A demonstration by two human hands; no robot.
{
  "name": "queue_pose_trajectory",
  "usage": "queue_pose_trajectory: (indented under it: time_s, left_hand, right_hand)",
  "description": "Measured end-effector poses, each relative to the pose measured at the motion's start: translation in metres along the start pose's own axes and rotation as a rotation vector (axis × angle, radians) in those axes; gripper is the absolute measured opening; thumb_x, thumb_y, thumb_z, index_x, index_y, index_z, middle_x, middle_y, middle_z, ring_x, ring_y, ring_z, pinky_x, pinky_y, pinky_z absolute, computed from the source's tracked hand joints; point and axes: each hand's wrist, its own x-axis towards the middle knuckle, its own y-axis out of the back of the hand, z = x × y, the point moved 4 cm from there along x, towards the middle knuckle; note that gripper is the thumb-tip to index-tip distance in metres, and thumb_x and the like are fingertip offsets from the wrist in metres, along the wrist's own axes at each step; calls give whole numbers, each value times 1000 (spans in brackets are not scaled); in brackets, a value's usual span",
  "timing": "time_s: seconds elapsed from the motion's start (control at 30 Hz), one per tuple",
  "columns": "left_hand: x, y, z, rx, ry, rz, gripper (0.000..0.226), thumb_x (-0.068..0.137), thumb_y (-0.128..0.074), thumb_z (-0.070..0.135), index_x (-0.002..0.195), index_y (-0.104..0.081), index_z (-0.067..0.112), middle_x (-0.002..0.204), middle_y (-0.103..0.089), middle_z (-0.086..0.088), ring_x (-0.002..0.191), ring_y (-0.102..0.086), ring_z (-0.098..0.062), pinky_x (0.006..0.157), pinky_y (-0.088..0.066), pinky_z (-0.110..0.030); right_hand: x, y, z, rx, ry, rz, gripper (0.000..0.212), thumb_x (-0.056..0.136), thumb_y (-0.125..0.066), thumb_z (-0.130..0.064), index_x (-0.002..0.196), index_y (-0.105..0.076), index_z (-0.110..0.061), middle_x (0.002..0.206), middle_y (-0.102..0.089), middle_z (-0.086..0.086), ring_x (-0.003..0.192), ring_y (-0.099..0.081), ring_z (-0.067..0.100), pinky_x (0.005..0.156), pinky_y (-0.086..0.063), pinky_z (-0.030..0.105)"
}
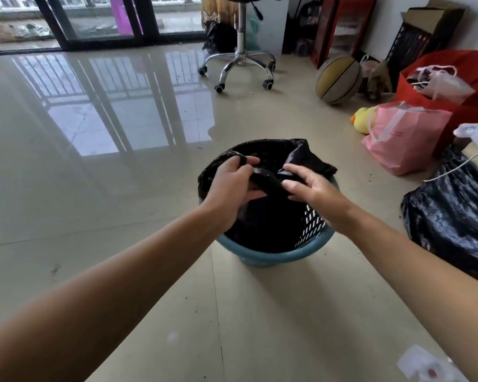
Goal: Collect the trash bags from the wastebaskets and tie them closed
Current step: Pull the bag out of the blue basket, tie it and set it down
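Note:
A blue perforated wastebasket (273, 256) stands on the tiled floor in the middle of the head view. A black trash bag (262, 221) lines it, its top edges gathered above the rim. My left hand (229, 186) grips a bunched strip of the bag's left edge, fingers curled round it. My right hand (312, 188) holds the bag's right flap, thumb and fingers pinching the black plastic where the two strips meet. The inside of the bag is hidden.
A second black trash bag (453, 216), tied with white string, lies at the right. Behind it sit a pink bag (403, 139), a red bag (458, 86), a yellow duck toy (363, 121) and a basketball (338, 79). A swivel chair base (240, 62) stands at the back.

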Motion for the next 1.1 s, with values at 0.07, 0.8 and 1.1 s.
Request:
queue_pose_trajectory:
  time_s: [0.07,0.8,1.1]
  left_hand:
    - [1,-6,3,91,-36,-30,21,97,-38,3,102,-57,10,85,-61,-6,76,-65,-16,60,-58,-23]
    - [31,82,-26,1824,82,-499,54,79,-63,49,115,-58,9,107,-56,-10,109,-53,-27,94,-46,-34]
    - [36,110,24,1175,297,-155,26,98,-34,6,77,-49,6,57,-51,-10,27,-51,-13,34,-46,-21]
  right_hand:
    - [-5,-11,-3,-41,-33,-196,68,82,-59,-49,142,-33,-30,140,-45,-10,126,-47,5,105,-40,27]
    - [41,-12,34,255,-108,356,15,93,-52,-5,88,-62,-15,91,-68,11,89,-60,24,90,-49,39]
    - [32,-18,21,76,-15,233,26,91,-49,-2,80,-64,-21,85,-67,7,81,-60,20,87,-50,43]
